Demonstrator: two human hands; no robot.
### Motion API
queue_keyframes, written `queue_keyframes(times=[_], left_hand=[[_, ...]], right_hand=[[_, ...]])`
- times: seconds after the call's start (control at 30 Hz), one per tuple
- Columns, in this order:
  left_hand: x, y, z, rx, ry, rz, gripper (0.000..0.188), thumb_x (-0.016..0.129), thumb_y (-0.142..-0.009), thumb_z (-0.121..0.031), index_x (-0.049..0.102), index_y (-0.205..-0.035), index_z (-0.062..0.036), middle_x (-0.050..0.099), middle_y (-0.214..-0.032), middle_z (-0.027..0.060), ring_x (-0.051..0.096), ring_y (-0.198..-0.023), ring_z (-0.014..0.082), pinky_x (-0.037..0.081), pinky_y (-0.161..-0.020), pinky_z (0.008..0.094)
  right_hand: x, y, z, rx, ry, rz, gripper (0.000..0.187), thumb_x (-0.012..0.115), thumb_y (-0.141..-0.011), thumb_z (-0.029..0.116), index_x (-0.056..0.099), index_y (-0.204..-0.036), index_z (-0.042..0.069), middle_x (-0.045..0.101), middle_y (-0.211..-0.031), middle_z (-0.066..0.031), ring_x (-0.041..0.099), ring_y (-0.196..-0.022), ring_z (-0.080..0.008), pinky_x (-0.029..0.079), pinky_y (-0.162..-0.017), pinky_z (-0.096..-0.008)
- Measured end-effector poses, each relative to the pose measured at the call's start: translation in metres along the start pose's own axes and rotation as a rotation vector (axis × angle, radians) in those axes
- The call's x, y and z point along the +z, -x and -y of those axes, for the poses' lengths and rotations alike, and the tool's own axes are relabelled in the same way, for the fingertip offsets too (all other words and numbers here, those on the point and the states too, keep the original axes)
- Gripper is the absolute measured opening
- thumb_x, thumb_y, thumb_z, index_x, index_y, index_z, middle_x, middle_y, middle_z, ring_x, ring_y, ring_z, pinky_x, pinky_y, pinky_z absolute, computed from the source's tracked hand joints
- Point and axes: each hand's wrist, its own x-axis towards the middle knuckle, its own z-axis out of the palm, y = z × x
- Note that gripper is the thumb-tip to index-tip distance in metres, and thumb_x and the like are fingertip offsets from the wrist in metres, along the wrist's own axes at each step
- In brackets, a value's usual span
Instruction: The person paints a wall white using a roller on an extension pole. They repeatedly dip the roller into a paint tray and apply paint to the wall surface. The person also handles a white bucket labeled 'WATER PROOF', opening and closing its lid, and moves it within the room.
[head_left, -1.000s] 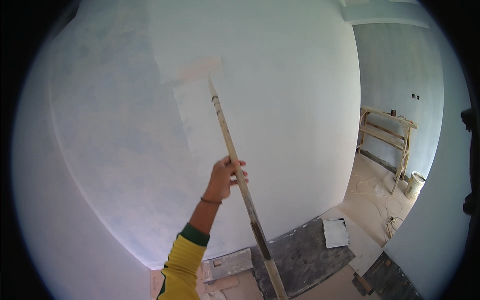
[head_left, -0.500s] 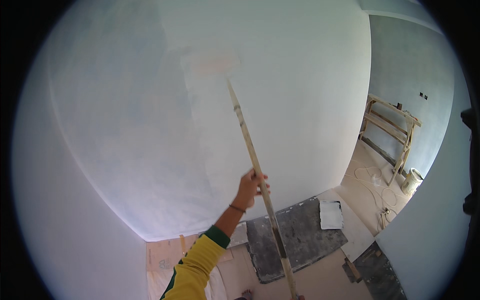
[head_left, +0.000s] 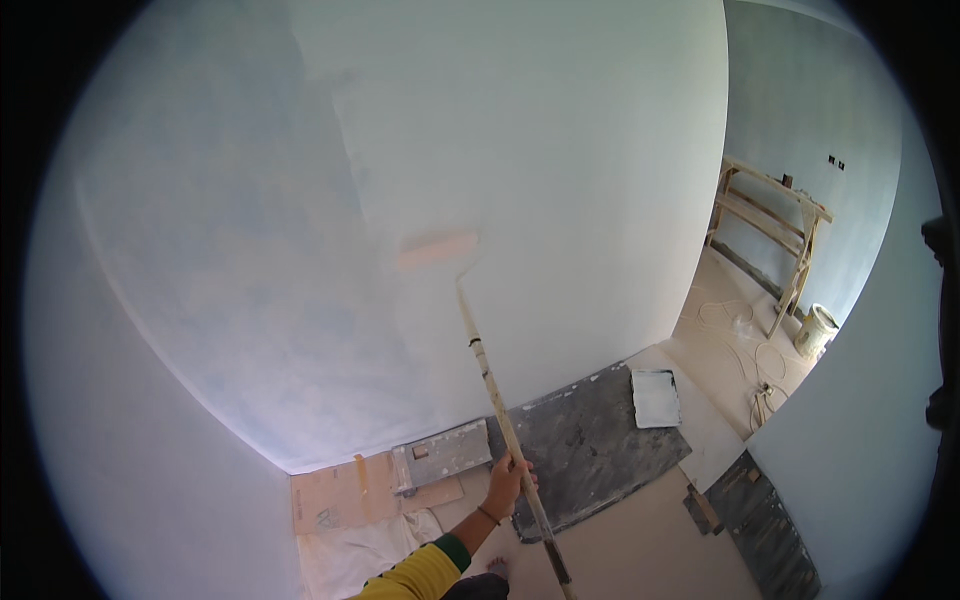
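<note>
My left hand (head_left: pixel 508 482), in a yellow sleeve with a green cuff, is closed round a long pole (head_left: pixel 495 395). At the pole's upper end a pale orange paint roller (head_left: pixel 437 249) lies against the wall (head_left: pixel 570 190), slightly blurred. A paler painted area meets a darker, bluish one along a ragged edge to the roller's left. The pole's lower end runs out of the picture at the bottom, and my right hand is out of sight. A shallow tray (head_left: pixel 656 372) of white paint rests on the floor to the right.
Under the tray lies a dark spattered sheet (head_left: pixel 590 455). Left of it are a grey board (head_left: pixel 450 455), flat cardboard (head_left: pixel 335 505) and pale cloth (head_left: pixel 350 560). My foot (head_left: pixel 497 567) shows below. Through the opening at right stand a wooden trestle (head_left: pixel 765 212) and a bucket (head_left: pixel 816 335), near loose cable (head_left: pixel 765 395).
The roller has come down the wall, and my left hand has dropped with the pole. The right-hand fingers at the lower edge have left the picture. The view has shifted slightly.
</note>
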Motion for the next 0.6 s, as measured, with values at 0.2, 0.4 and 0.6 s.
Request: queue_keyframes(times=[0.2, 0.4, 0.6], left_hand=[[-0.054, -0.001, 0.018, -0.074, -0.057, -0.05, 0.031, 0.047, -0.098, -0.014, 0.043, -0.125, -0.0011, 0.056, -0.098, 0.01, 0.062, -0.076, 0.0193, 0.06, -0.067, 0.0363], [-0.084, -0.007, 0.006, -0.009, -0.034, -0.077, 0.027, 0.051, -0.097, -0.019, 0.047, -0.117, -0.0021, 0.054, -0.099, 0.0083, 0.062, -0.074, 0.0196, 0.058, -0.068, 0.0384], [-0.078, 0.009, -0.068, 0.174, -0.054, -0.05, 0.023, 0.048, -0.098, -0.017, 0.046, -0.115, -0.0024, 0.052, -0.095, 0.0077, 0.059, -0.069, 0.0178, 0.055, -0.06, 0.0342]], right_hand=[[0.041, 0.019, 0.015, 0.062, 0.04, 0.049, 0.037, 0.052, -0.094, 0.036, 0.053, -0.108, 0.001, 0.059, -0.069, -0.0213, 0.057, -0.069, -0.0438, 0.044, -0.062, -0.0544], [0.088, 0.017, 0.035, -0.057, 0.02, 0.1, 0.029, 0.051, -0.092, 0.022, 0.053, -0.113, 0.003, 0.061, -0.076, -0.0213, 0.058, -0.073, -0.0415, 0.044, -0.064, -0.0521], [0.06, 0.006, 0.105, -0.141, 0.054, 0.165, 0.036, 0.054, -0.088, 0.018, 0.054, -0.122, 0.005, 0.062, -0.09, -0.0239, 0.055, -0.066, -0.0427, 0.043, -0.056, -0.0543]])
